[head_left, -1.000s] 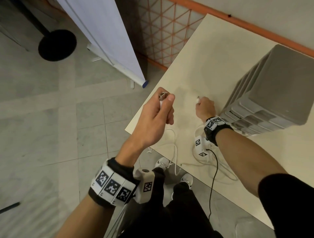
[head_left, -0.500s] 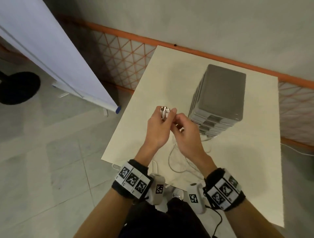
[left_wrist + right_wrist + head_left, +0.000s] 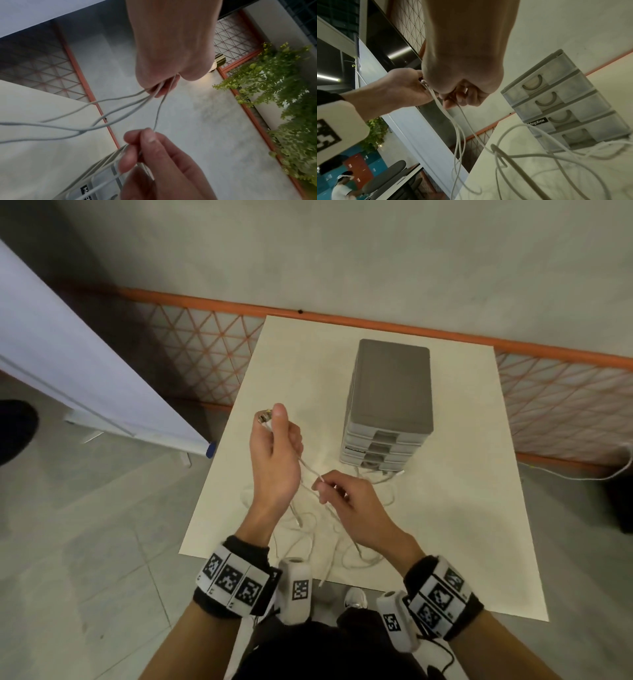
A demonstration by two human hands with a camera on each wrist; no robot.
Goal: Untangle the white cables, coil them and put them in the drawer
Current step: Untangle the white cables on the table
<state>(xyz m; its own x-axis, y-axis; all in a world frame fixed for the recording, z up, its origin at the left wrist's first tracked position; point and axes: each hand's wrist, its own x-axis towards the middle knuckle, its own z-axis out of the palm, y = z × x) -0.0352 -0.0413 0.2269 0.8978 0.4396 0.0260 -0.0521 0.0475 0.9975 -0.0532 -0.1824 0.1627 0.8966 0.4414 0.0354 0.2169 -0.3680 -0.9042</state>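
Head view: left hand grips the white cables by a plug, right hand pinches one strand, the tangle lying by the tabletop's near edge before the shut drawer unit.

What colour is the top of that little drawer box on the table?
Plain grey. The small plastic drawer unit's top shows best in the head view.

The cream bench carries a grey drawer unit toward its far side, with tangled white cables sprawled just before the unit's front.
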